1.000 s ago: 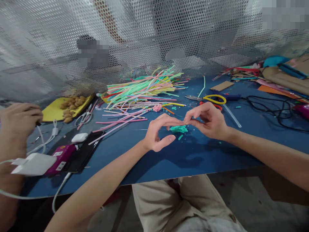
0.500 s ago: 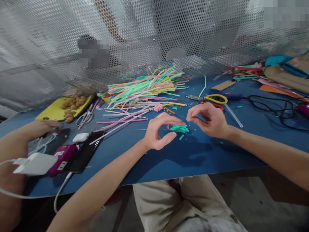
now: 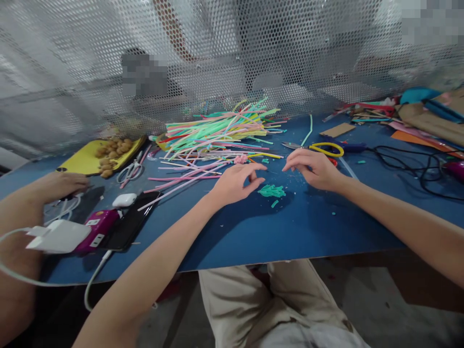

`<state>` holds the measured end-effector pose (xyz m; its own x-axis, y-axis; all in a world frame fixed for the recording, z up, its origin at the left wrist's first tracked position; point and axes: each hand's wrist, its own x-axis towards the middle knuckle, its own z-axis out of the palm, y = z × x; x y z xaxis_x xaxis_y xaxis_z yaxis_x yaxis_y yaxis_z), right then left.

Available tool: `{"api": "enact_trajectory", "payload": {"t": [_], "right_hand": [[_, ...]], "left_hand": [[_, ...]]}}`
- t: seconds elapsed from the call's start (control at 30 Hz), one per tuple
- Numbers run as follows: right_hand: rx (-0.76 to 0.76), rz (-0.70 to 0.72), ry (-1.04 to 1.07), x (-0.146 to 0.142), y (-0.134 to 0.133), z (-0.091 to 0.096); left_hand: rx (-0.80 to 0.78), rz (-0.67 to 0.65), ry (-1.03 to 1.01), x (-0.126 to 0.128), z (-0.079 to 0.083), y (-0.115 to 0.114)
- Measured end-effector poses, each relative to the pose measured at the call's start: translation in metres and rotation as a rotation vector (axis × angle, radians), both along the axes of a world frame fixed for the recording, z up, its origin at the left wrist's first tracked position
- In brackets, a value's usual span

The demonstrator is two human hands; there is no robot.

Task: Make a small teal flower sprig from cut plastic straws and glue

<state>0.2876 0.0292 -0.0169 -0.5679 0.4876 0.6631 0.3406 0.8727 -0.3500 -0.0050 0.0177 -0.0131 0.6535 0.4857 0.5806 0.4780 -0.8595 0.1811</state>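
My left hand hovers over the table just left of a small pile of short teal pieces. Its thumb and fingers are apart and hold nothing. Up and to the right of the pile is my right hand, fingers reaching left and loosely bent, with nothing visible in them. A single teal piece lies below the pile. Behind my left fingers sits a pink cluster. Scissors with a yellow and a red handle lie behind my right hand, partly hidden by it.
Long pastel fuzzy stems are heaped at the back against a perforated metal screen. Leftward are a yellow tray with brown lumps, white scissors, a phone, a purple power adapter and another person's hand. Black cables lie rightward.
My left hand has moved up and away from the teal pile, leaving it uncovered. My right hand has lifted slightly, its fingers less curled. The view has shifted a little.
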Motion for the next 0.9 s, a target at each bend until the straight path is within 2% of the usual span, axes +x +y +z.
{"api": "enact_trajectory", "payload": {"t": [0.13,0.3,0.4,0.5,0.6,0.67,0.77,0.9], "right_hand": [[-0.024,-0.018,-0.019,-0.002,0.002,-0.003],[-0.107,-0.026,0.085,-0.009,-0.004,-0.003],[-0.279,-0.041,0.273,-0.017,-0.014,-0.001],[-0.516,0.01,0.421,-0.026,-0.025,0.002],[-0.699,0.061,0.446,-0.032,-0.033,0.002],[-0.768,0.075,0.451,-0.034,-0.034,0.0],[-0.806,0.088,0.458,-0.034,-0.032,-0.002],[-0.767,0.104,0.409,-0.031,-0.029,-0.004]], "left_hand": [[0.073,-0.08,0.062,0.003,0.002,-0.003],[0.088,-0.05,0.04,0.004,0.0,-0.002],[0.117,-0.008,-0.019,0.007,-0.001,-0.004],[0.095,0.063,-0.137,0.013,-0.002,-0.008],[0.044,0.114,-0.257,0.019,-0.002,-0.014],[0.01,0.126,-0.315,0.022,-0.002,-0.016],[-0.03,0.135,-0.362,0.023,-0.001,-0.017],[-0.037,0.189,-0.375,0.022,-0.002,-0.016]]}}
